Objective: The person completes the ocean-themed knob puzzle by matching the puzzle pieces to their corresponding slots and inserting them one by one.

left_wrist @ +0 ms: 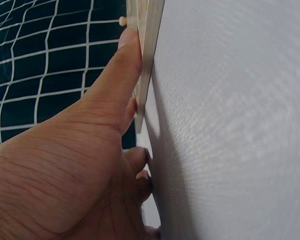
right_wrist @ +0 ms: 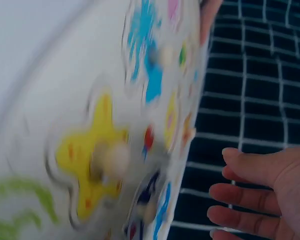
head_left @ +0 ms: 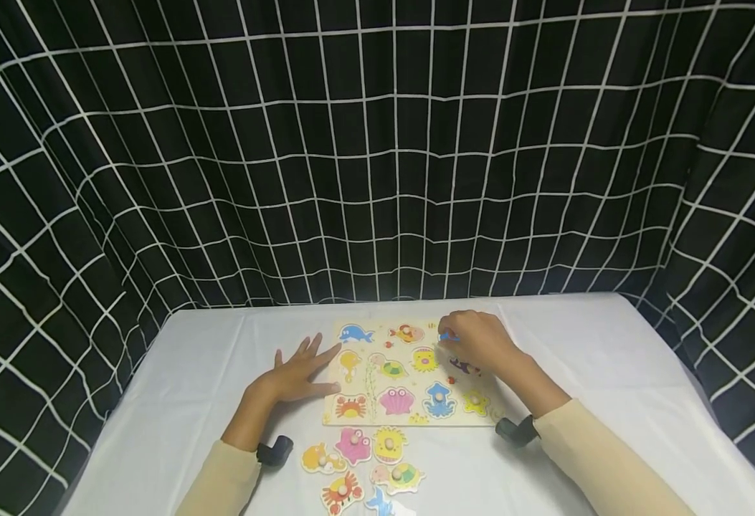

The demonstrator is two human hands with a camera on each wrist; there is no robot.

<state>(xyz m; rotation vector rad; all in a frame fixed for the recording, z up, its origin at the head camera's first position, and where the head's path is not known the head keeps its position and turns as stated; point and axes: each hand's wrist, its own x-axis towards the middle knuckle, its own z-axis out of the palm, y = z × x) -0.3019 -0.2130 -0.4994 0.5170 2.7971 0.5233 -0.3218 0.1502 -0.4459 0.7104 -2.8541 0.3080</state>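
Note:
A wooden peg puzzle board (head_left: 364,421) with sea-animal pictures lies on the white table. My left hand (head_left: 301,374) rests spread at its left edge; in the left wrist view the thumb (left_wrist: 125,55) touches that edge. Over the upper right corner is my right hand (head_left: 477,339), beside a blue piece (head_left: 448,336). The right wrist view shows its fingers (right_wrist: 245,197) loosely bent and apart from the board, holding nothing. Knobbed pieces sit in the board: a fish (head_left: 406,333), a blue squid (head_left: 439,401), a yellow starfish (head_left: 476,403) and a dark purple piece (head_left: 464,367).
Below the board lie loose knobbed pieces: an orange one (head_left: 323,459), a pink shell (head_left: 354,446), a yellow octopus (head_left: 389,446), a turtle (head_left: 398,476), a crab (head_left: 342,491) and a blue whale (head_left: 382,503), cut by the frame. A black grid-patterned curtain (head_left: 390,179) surrounds the table.

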